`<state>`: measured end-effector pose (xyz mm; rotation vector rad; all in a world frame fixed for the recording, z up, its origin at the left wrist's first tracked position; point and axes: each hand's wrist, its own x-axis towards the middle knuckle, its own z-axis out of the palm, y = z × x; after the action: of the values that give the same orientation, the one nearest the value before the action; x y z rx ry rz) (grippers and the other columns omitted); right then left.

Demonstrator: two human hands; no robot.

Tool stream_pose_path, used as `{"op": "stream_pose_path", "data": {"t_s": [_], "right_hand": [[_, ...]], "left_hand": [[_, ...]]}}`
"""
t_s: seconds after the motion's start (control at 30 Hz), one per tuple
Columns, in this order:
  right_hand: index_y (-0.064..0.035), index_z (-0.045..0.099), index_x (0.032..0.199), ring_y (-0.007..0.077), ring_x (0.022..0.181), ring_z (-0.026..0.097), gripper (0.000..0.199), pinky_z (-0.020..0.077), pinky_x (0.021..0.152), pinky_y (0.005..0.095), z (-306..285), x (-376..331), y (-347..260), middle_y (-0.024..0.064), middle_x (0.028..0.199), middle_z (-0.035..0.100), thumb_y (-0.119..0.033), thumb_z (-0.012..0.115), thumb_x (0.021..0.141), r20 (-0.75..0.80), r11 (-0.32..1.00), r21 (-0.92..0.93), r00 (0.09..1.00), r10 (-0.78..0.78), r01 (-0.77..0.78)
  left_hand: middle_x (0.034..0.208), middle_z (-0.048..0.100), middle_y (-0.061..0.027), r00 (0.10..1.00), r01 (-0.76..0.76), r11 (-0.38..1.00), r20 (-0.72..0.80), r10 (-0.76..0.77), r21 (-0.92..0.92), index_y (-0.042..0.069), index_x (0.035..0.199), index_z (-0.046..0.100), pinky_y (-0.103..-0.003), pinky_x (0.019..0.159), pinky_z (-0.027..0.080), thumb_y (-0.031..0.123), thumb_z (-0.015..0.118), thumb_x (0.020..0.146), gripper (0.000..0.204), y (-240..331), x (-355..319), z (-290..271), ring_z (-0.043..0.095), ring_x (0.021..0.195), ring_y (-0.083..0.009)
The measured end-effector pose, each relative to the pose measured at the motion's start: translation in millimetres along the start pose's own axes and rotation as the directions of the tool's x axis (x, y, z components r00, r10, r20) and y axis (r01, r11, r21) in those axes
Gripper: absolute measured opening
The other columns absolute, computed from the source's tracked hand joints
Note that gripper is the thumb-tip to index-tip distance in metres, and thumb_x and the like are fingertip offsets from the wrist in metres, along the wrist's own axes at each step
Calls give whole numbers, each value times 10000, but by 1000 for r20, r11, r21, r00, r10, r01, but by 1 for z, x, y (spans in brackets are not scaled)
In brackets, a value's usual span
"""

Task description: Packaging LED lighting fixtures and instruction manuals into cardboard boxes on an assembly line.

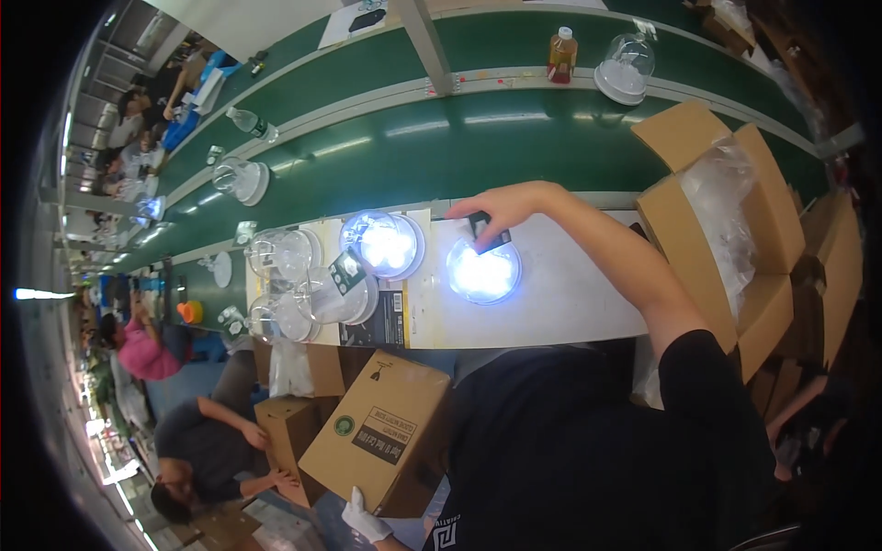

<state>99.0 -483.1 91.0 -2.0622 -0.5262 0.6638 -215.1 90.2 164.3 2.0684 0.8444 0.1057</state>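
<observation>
Head view, right hand: The bare right hand (503, 209) is held over the white-topped table (583, 298) at the centre of the frame, its forearm reaching in from the right.
Fingers: A small, dark, card-like piece (494, 235) appears to be pinched between thumb and fingers.
Glowing lamp: The round, white-glowing lamp with a clear cover (483, 278) is placed directly below the fingers in the frame, its upper edge overlapped by the dark piece; no long axis is shown by its round outline. The right hand is nearest.
Left hand: No bare left hand can be made out, so its fingers cannot be judged. The owner of the white-gloved hand (366, 517) cannot be told.
Domes: A second glowing dome (384, 246) and unlit clear domes with white bases (283, 255) are grouped left of centre.
Open carton: A crumpled clear plastic bag (732, 197) is contained in the open brown cardboard carton (675, 220) at right.
Closed carton: The contents of the large brown cardboard carton (367, 441), lower left, are hidden.
</observation>
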Motion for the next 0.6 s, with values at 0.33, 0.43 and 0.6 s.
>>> {"op": "stream_pose_path", "data": {"t_s": [0.33, 0.43, 0.6], "right_hand": [[-90, 708, 1125, 348, 1104, 625, 608, 520, 873, 434, 41, -64, -18, 151, 1134, 666, -439, 877, 656, -390, 816, -494, 915, 101, -301], [-111, 662, 1246, 342, 1159, 588, 776, 513, 935, 446, 42, -45, -11, 136, 1180, 634, -189, 923, 520, -458, 857, -510, 821, -342, 72], [-131, 759, 1067, 298, 1105, 607, 394, 531, 886, 418, 45, -13, -39, 67, 1118, 640, -158, 827, 680, -14, 855, -423, 942, -336, 299]], "left_hand": [[793, 662, -179, 986, -89, 928, -98, 133, 362, -19, 1041, 745, -399, 788, 530, 231, 684, 940, 276, 186, -161, -22, 622, 783, -276], [839, 685, -215, 765, -619, 445, 367, 529, 648, -16, 1053, 734, -417, 798, 538, 234, 582, 997, 298, 176, -152, -46, 650, 817, -280], [795, 683, -203, 910, -411, 871, 183, 372, 270, -29, 1018, 715, -422, 613, 528, 213, 584, 996, 277, 163, -146, -15, 623, 628, -285]]}}
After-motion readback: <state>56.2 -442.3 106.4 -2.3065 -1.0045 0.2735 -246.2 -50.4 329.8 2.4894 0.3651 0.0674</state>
